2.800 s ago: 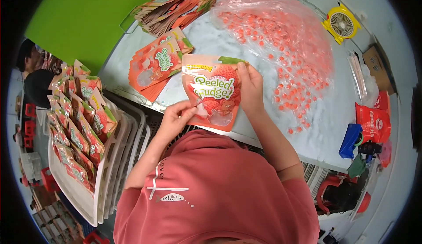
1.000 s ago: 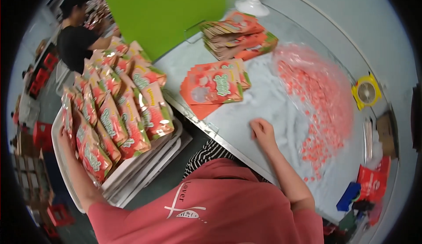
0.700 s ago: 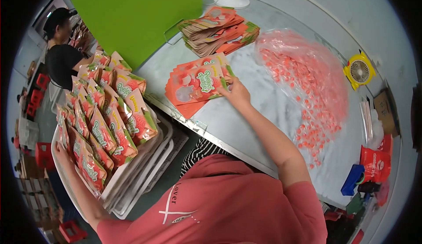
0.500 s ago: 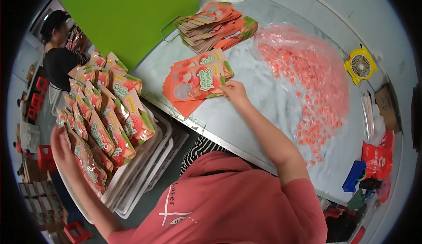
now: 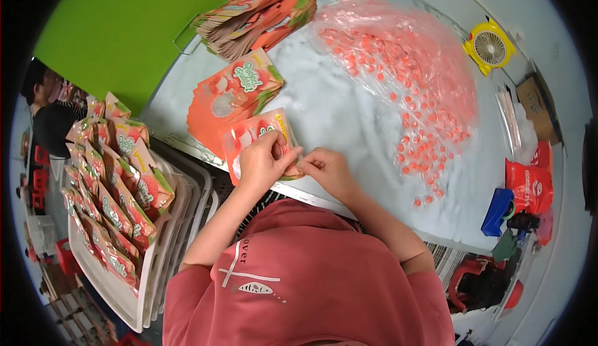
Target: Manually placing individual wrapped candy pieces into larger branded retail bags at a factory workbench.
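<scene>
While both your hands pinch one pouch [image 5: 258, 137] at the tabletop [image 5: 349, 128] edge, left hand [image 5: 261, 164] and right hand [image 5: 327, 170] each in a narrow grip on its lower rim: pouch stack [image 5: 233, 90] just beyond; sweets [image 5: 405, 90] right; filled tray [image 5: 115, 202] left. Risk: uneven pull could crease the rim.

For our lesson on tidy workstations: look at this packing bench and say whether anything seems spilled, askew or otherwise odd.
The small orange-pink pieces lie scattered loose across a clear plastic sheet, with strays trailing toward the table's near edge. The flat pouches sit fanned, not squared. Both hands grip one pouch; nothing looks damaged.
</scene>
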`<state>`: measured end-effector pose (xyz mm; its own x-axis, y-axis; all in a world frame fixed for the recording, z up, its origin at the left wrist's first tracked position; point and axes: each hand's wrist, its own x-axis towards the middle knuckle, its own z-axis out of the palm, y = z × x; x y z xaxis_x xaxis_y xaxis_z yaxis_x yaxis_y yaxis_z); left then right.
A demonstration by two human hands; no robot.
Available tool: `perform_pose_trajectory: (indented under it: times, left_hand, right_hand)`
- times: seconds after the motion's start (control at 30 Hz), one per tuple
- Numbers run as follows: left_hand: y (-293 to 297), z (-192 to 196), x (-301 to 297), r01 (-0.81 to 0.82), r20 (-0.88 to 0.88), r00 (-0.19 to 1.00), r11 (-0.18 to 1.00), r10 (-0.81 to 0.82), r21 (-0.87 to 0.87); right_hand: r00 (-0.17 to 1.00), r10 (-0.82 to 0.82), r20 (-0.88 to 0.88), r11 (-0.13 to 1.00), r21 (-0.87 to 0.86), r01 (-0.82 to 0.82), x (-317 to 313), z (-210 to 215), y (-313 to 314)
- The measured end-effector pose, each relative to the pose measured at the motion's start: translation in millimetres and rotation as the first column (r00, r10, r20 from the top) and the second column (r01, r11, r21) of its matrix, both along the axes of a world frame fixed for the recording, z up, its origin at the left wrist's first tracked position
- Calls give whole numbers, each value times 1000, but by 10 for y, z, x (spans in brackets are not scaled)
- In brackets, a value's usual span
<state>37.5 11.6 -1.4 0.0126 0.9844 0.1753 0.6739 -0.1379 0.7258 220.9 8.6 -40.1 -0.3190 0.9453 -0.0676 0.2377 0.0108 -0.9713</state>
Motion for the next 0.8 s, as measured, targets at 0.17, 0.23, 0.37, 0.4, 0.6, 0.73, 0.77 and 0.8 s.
perform_pose_trajectory:
  times: [0.17, 0.23, 0.37, 0.4, 0.6, 0.73, 0.77, 0.8]
  left_hand:
    - [46, -288, 3, 58, 134, 990, 986, -37, -155]
    - [46, -384, -46, 72, 219, 975, 975, -25, -211]
    - [-51, -366, -40, 101, 250, 967, 972, -46, -214]
    - [-95, -327, -14, 76, 186, 982, 975, -37, -209]
    - [-156, -431, 99, 112, 453, 891, 969, 0, -219]
    - [-182, -293, 154, 111, 484, 875, 970, 8, -217]
    - [-189, -302, 141, 98, 482, 876, 971, 21, -220]
    - [-191, -288, 134, 97, 483, 875, 971, 20, -217]
  right_hand:
    - [1000, 9, 12, 1000, -27, -9, 50, 4, -73]
    - [955, -69, -289, 976, -216, 5, 85, -212, -6]
    - [997, -60, -48, 989, -136, 53, 196, -300, 104]
    - [997, -58, -49, 989, -139, 51, 174, -245, 93]
    - [999, -49, -22, 966, 253, 53, -6, -188, 41]
    - [999, -51, -17, 998, 23, 51, 132, -490, 180]
    - [990, -137, 44, 990, 49, 135, 147, -420, 198]
    - [990, -136, 44, 990, 52, 134, 113, -286, 191]
